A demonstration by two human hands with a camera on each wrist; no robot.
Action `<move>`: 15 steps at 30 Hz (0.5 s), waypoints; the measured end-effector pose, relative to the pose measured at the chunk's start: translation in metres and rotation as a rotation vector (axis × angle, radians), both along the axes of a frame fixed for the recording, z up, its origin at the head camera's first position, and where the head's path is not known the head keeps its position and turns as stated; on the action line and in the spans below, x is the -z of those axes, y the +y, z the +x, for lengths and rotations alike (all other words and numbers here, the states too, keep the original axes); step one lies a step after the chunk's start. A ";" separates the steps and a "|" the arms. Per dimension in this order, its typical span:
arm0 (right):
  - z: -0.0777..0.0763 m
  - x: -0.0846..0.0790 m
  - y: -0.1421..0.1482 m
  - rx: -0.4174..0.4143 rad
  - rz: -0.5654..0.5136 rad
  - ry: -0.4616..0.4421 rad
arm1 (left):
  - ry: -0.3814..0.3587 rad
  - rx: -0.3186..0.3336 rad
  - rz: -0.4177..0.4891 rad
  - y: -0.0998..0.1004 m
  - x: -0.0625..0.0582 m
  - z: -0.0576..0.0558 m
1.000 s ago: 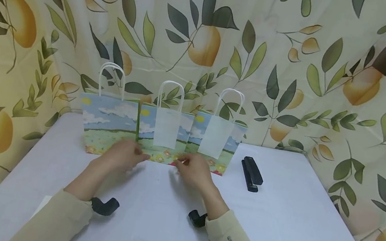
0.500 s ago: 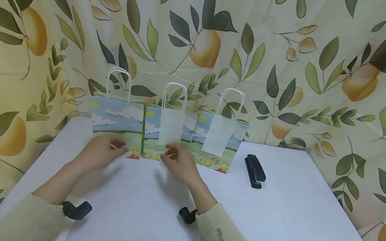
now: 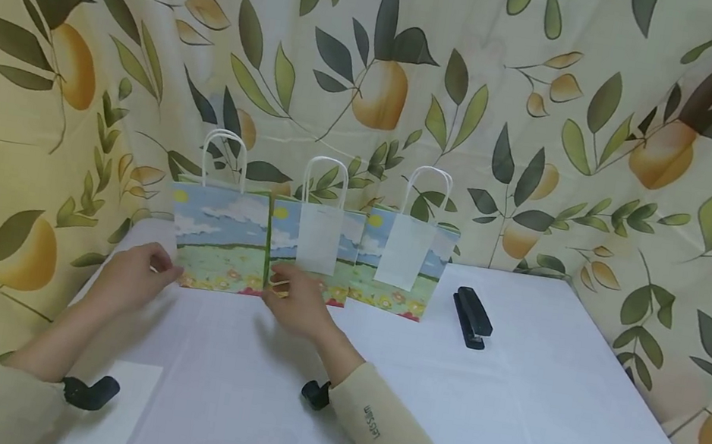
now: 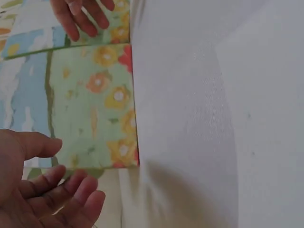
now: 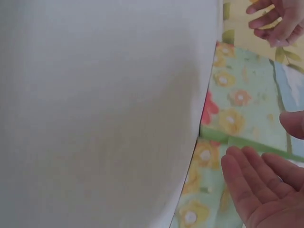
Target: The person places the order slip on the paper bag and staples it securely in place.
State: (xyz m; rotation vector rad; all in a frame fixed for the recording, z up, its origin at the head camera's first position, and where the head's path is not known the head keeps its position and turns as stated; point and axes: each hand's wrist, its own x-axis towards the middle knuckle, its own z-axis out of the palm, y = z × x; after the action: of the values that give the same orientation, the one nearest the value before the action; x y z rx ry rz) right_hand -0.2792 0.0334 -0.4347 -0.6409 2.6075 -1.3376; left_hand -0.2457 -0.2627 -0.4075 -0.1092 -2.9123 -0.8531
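Three paper gift bags with a painted sky and flower meadow stand in a row at the back of the table: left bag (image 3: 222, 240), middle bag (image 3: 349, 252), right bag (image 3: 438, 265). Their white handles rise above them. My left hand (image 3: 129, 280) is just beside the left bag's outer edge, fingers relaxed, thumb apart from the fingers in the left wrist view. My right hand (image 5: 266, 185) is before the seam between the left and middle bags, palm and fingers spread loosely; contact is unclear. White paper strips (image 3: 319, 239) hang on the fronts of the middle and right bags.
A black stapler (image 3: 472, 318) lies to the right of the bags. A white sheet of paper (image 3: 131, 388) lies at the table's near left, partly under my left forearm. A fruit-patterned curtain (image 3: 549, 128) hangs behind the white table (image 3: 505, 428).
Both hands have moved left, from the middle bag's lower corners to the left bag's two sides. The left forearm has uncovered more of the white sheet. The bags keep their row.
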 end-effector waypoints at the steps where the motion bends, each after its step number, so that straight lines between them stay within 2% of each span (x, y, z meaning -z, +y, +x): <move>1: 0.000 0.000 -0.002 -0.004 0.011 -0.001 | 0.000 -0.004 -0.003 -0.002 0.002 -0.001; 4: 0.000 0.000 -0.009 -0.001 0.060 0.011 | -0.036 0.017 0.023 -0.007 0.006 -0.005; 9: 0.002 -0.002 -0.016 0.010 0.092 0.032 | -0.087 0.089 0.089 -0.011 0.014 -0.012; 15: 0.003 -0.004 -0.017 0.002 0.070 0.027 | -0.026 0.105 0.093 -0.014 0.021 -0.020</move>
State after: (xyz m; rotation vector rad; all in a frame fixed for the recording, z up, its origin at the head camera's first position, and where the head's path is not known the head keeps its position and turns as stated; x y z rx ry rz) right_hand -0.2763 0.0165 -0.4309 -0.6507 2.6628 -1.2408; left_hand -0.2659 -0.2772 -0.4285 -0.2470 -2.9076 -1.0113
